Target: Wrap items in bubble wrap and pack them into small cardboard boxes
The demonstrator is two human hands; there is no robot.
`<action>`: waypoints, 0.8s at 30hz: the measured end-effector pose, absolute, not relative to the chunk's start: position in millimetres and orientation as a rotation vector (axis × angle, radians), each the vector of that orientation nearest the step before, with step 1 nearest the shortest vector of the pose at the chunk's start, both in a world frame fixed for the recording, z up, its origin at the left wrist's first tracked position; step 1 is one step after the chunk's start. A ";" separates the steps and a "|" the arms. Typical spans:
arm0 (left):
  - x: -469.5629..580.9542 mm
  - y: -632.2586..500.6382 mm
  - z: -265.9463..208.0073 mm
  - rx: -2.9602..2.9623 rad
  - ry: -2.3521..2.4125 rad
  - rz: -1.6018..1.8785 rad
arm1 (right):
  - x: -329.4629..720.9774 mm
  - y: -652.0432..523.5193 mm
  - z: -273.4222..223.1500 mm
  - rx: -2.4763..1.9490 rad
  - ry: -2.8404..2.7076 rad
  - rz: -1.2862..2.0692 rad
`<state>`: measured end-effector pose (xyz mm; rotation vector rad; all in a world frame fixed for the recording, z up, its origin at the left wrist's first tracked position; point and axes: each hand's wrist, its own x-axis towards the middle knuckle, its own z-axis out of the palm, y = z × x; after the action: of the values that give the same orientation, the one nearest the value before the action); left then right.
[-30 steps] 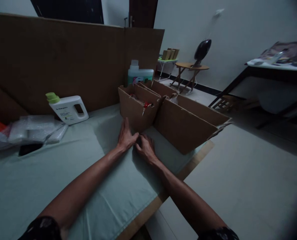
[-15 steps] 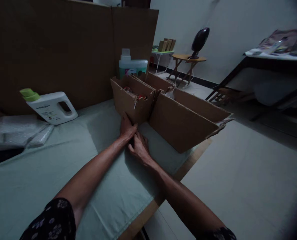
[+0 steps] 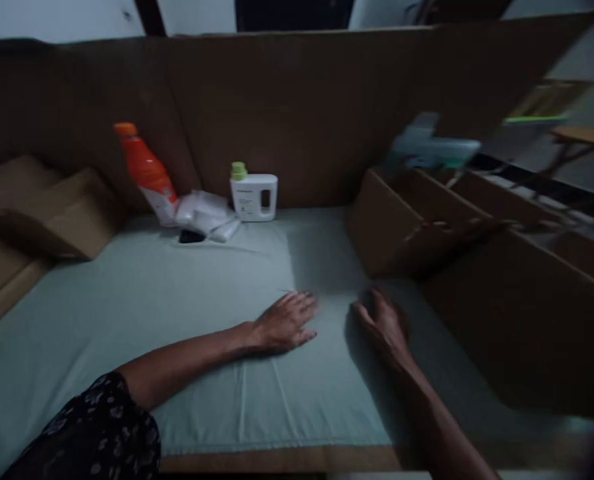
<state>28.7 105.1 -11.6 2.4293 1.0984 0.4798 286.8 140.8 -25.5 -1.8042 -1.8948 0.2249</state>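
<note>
My left hand [image 3: 284,322] is over the pale green cloth [image 3: 217,380], palm down with fingers stretched out and nothing in it. To its right, my right hand [image 3: 387,327] is just in front of a cardboard box [image 3: 384,230]. Its thumb stands apart from the curled fingers and no object shows in it; the far fingertips are dark and blurred. The box has an open top, and a bit of red shows at its rim. A second open cardboard box [image 3: 517,320] stands to the right of that hand.
Along the back cardboard panel [image 3: 301,120] stand a white jug with a green cap [image 3: 249,200], a tilted orange bottle [image 3: 149,170] and clear plastic packs [image 3: 207,212]. A dark phone-like slab [image 3: 191,236] lies before them. More cardboard boxes [image 3: 71,213] are at left; a blurred teal bottle [image 3: 427,150] is behind the right boxes.
My hands, together by the boxes before, are now apart: the left has moved leftward and spread its fingers. The view has swung left, bringing the orange bottle and left boxes into sight.
</note>
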 end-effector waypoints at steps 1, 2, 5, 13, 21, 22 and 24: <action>3.6 86.4 -11.1 2.494 1.112 0.398 | 287.3 142.5 -24.1 -1.808 -1.914 0.231; -20.0 67.6 -9.9 2.533 1.148 0.336 | 287.8 143.9 -22.9 -1.822 -1.929 0.241; -75.3 11.4 -4.8 2.535 1.293 0.275 | 289.6 148.7 -23.0 -1.865 -1.972 0.262; -142.5 -71.8 -5.3 2.449 1.278 0.467 | 224.2 156.9 -30.8 -1.823 -2.202 0.039; -328.5 37.9 60.7 1.767 2.554 1.158 | -29.7 64.6 -29.5 -0.979 -2.785 0.089; -353.7 51.7 74.4 1.670 2.668 1.232 | -53.9 51.0 -29.7 -0.863 -2.831 0.124; -397.1 73.8 97.4 1.489 2.843 1.342 | -87.5 29.3 -30.0 -0.675 -2.859 0.201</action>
<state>-397.1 73.8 97.4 1.4888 2.8430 1.3416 -87.5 29.3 -30.0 -0.6752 -2.8586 0.2010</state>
